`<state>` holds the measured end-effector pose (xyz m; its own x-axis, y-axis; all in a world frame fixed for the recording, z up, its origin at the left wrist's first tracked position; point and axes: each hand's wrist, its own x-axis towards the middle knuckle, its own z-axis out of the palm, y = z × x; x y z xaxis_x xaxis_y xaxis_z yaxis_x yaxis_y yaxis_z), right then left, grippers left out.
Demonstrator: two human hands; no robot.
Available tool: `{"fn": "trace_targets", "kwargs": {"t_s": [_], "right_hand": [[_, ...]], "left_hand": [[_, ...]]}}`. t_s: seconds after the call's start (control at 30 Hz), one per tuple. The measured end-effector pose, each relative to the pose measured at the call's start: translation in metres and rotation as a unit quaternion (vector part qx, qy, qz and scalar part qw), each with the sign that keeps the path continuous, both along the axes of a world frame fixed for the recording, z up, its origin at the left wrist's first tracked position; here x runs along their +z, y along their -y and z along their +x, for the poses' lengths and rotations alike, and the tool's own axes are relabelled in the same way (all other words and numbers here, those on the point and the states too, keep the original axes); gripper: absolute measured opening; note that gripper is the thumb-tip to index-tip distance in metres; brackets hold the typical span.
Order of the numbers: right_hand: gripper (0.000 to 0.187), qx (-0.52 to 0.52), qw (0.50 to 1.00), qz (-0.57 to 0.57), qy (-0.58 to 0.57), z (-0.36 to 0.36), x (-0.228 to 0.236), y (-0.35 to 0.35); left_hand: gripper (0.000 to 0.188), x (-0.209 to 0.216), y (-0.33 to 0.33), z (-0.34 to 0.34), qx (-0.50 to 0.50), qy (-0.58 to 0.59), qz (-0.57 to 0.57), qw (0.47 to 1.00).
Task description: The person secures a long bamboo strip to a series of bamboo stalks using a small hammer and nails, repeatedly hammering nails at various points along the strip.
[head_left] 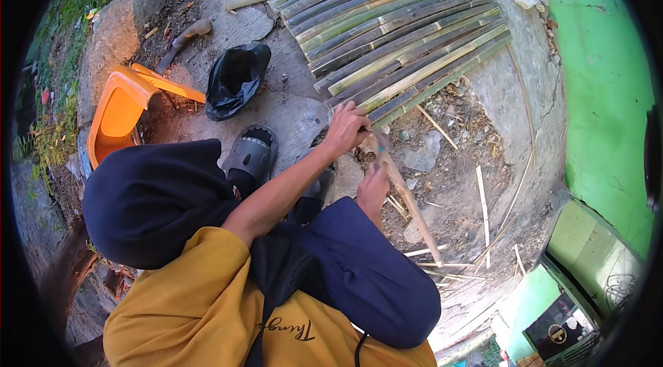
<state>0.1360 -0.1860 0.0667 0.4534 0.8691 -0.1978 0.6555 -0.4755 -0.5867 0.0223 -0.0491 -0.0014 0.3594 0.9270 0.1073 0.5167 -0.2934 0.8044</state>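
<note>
My left hand (pixel 345 129) is closed at the near end of the bamboo slats (pixel 407 35); whatever its fingers pinch is hidden. The slats are green and dark, laid side by side in a long row. Just right of it, my right hand (pixel 373 187) is wrapped round a short tool (pixel 380 149), smeared by motion, with a bluish-green patch; its kind cannot be made out. A flat light-brown wooden strip (pixel 411 203) runs from beside my left hand down over the ground, past my right hand.
A dark sandal (pixel 251 158) is on my foot. A black plastic bag (pixel 237 82) stands open at the left, near an orange plastic stool (pixel 124 108) and a curved-handled tool (pixel 183 42). Thin bamboo offcuts (pixel 483 215) litter the ground by a green wall (pixel 608 91).
</note>
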Motion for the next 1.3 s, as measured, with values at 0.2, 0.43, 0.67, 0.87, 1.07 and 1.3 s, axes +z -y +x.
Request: {"fn": "trace_targets", "kwargs": {"t_s": [0.2, 0.43, 0.67, 0.87, 1.07, 1.3], "right_hand": [[0.032, -0.016, 0.996, 0.082, -0.035, -0.006, 0.013, 0.002], [0.036, 0.032, 0.999, -0.024, -0.005, 0.004, -0.004, 0.007], [0.034, 0.037, 0.998, -0.047, 0.029, 0.005, -0.007, 0.007], [0.03, -0.032, 0.991, 0.102, 0.076, -0.006, -0.007, 0.008], [0.031, 0.034, 0.999, -0.011, 0.006, -0.002, -0.002, 0.007], [0.027, 0.038, 0.997, -0.051, 0.033, 0.004, -0.011, 0.01]], "left_hand": [[0.015, -0.006, 0.001, -0.007, -0.004, -0.008, -0.03, 1.0], [0.015, -0.005, -0.003, -0.001, -0.009, -0.011, -0.012, 1.0], [0.013, -0.003, 0.004, -0.002, -0.004, 0.01, -0.012, 1.0], [0.014, -0.001, -0.004, -0.003, 0.004, 0.014, -0.009, 1.0], [0.015, -0.005, 0.004, -0.005, -0.006, -0.01, -0.017, 1.0], [0.02, 0.001, -0.002, -0.001, -0.015, -0.022, -0.001, 1.0]]}}
